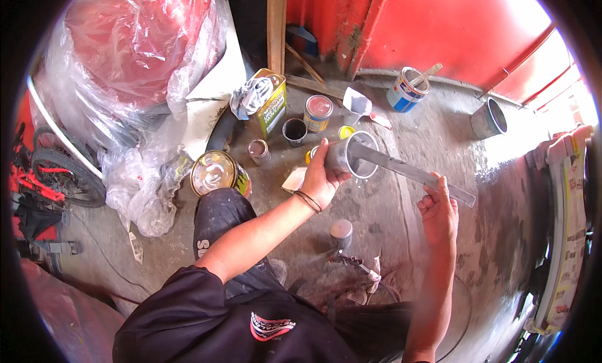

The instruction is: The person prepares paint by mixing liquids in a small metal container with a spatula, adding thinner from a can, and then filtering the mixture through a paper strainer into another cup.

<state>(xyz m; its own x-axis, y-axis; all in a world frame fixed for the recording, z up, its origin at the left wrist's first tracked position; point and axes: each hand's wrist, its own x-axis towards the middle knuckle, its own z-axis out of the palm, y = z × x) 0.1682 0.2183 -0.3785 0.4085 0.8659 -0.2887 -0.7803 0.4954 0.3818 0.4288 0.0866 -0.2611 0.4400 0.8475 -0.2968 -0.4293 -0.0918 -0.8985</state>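
Observation:
My left hand (324,181) is wrapped round a grey mixing cup (338,157), tilted so that its open mouth faces right. A long flat mixing stick (411,169), grey and smeared with paint, reaches into the cup's mouth. My right hand (440,214) pinches the stick near its outer end. Just beyond the cup are a dark cup (295,131), a round can with a reddish lid (318,110) and a white plastic cup (358,102). What the mixing cup holds inside is hard to make out.
A paint-smeared can (214,172) stands by my left knee. Behind it is a rectangular tin (272,112) topped with a rag (252,96). A small jar (341,231) stands below the cup. Farther right are a blue-white can (402,97) and a grey bucket (481,123).

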